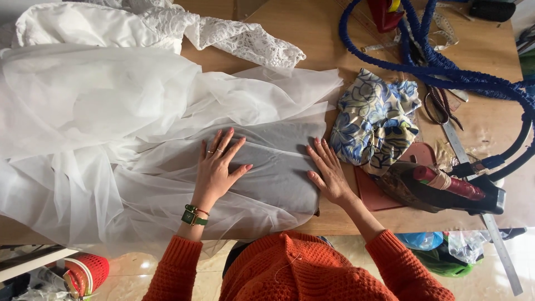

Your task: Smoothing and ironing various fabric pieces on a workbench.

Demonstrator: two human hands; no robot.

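The left hand (218,165) lies flat and wide open, fingers spread, palm down on the sheer white fabric (111,122). It holds nothing; it only presses the cloth. A green watch (193,216) sits on its wrist, and rings show on 2 of its fingers. The right hand (329,171) is also flat and open, fingers together, resting on the right edge of the same fabric, where the cloth covers a grey pad (278,167). Both hands lie on that pad, the left toward its middle, the right at its right end.

The sheer fabric spreads from the pad leftward and upward over most of the wooden table (312,33). Above the pad, at the far side, lies white lace (245,42). Just right of the pad sits a crumpled blue floral cloth (374,122). Right of that, near the table's front edge, a steam iron (446,189) rests on a reddish mat (379,195). A thick blue hose (446,69) loops above the floral cloth, and scissors (440,106) lie beside it. A metal ruler (473,184) runs under the iron.
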